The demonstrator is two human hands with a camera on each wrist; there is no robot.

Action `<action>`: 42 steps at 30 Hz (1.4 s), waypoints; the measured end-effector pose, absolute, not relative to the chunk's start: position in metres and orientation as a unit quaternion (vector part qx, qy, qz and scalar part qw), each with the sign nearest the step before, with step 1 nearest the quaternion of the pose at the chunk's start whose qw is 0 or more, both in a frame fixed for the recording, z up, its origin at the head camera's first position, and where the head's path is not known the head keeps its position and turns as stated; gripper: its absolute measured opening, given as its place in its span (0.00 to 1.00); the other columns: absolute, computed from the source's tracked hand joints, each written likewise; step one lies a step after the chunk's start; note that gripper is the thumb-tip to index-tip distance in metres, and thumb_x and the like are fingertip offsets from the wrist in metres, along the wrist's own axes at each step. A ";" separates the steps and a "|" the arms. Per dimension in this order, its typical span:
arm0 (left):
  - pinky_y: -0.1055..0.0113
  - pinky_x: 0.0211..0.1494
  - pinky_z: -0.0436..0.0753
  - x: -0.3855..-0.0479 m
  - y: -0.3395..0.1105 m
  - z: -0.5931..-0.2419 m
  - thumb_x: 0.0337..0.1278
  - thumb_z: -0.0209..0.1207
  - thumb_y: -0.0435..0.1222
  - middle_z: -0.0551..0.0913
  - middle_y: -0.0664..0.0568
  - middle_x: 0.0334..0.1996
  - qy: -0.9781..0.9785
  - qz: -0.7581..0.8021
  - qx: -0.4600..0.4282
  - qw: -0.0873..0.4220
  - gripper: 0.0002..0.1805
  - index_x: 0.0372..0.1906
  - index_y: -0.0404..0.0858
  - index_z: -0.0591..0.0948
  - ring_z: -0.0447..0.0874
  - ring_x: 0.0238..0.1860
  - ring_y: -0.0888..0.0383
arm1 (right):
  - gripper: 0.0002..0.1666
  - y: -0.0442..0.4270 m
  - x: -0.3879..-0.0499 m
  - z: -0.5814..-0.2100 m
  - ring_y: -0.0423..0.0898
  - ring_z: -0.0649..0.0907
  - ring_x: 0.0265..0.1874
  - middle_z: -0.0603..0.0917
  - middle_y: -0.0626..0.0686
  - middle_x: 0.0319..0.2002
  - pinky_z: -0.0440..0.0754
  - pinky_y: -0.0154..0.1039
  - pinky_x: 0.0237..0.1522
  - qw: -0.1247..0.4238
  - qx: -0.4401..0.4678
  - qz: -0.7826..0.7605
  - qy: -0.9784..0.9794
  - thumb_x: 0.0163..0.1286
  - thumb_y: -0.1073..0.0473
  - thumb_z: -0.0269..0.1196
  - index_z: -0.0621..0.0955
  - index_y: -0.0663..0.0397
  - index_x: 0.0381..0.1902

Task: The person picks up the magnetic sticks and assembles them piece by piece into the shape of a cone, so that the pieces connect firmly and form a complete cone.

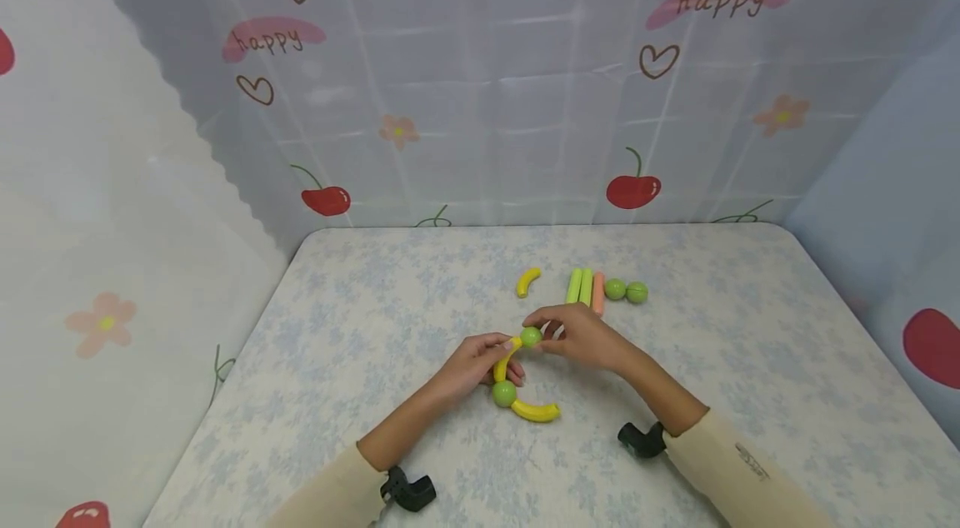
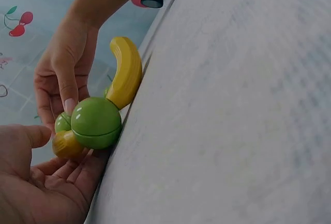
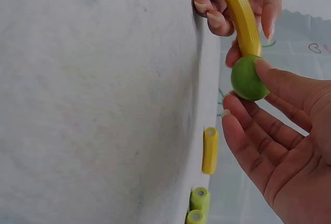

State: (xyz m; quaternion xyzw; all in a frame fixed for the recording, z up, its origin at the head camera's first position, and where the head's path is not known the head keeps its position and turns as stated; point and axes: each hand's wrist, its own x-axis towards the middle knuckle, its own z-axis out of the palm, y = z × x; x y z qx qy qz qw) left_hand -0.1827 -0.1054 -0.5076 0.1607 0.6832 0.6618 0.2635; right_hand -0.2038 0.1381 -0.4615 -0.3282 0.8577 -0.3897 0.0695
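Around the middle of the table (image 1: 337, 303), my left hand (image 1: 474, 362) grips a curved yellow piece (image 1: 501, 368) and my right hand (image 1: 588, 336) pinches a green ball (image 1: 530, 336) at its far end. If these 2 hands push askew, the ball could slip, or the near ball (image 1: 504, 394) could twist loose. The held piece's long axis runs away from me, leaning right; the lower yellow piece (image 1: 536, 411) points rightward.

The balls (image 1: 505, 394) are green, the curved pieces (image 1: 536, 411) yellow, the tabletop (image 1: 337, 328) whitish with blue mottling
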 end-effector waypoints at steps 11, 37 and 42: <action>0.60 0.46 0.87 -0.190 -0.110 -0.515 0.78 0.53 0.41 0.88 0.43 0.38 0.655 0.684 0.141 0.287 0.22 0.65 0.31 0.77 0.90 0.37 0.56 | 0.17 0.129 -0.223 -0.454 0.45 0.86 0.42 0.88 0.51 0.48 0.83 0.35 0.43 0.126 -0.372 -0.360 0.846 0.71 0.61 0.68 0.85 0.61 0.55; 0.62 0.48 0.86 -0.195 -0.117 -0.520 0.79 0.51 0.38 0.88 0.45 0.43 0.620 0.700 0.149 0.322 0.22 0.69 0.31 0.73 0.89 0.42 0.57 | 0.10 0.109 -0.300 -0.462 0.52 0.84 0.44 0.86 0.53 0.43 0.81 0.50 0.44 -0.013 -0.371 -0.022 0.928 0.67 0.67 0.69 0.86 0.52 0.45; 0.63 0.48 0.86 -0.196 -0.119 -0.520 0.79 0.52 0.38 0.88 0.45 0.43 0.619 0.702 0.151 0.318 0.22 0.68 0.30 0.74 0.89 0.42 0.57 | 0.09 0.107 -0.303 -0.463 0.51 0.84 0.41 0.86 0.52 0.39 0.82 0.47 0.43 -0.020 -0.385 -0.023 0.923 0.67 0.68 0.68 0.88 0.52 0.42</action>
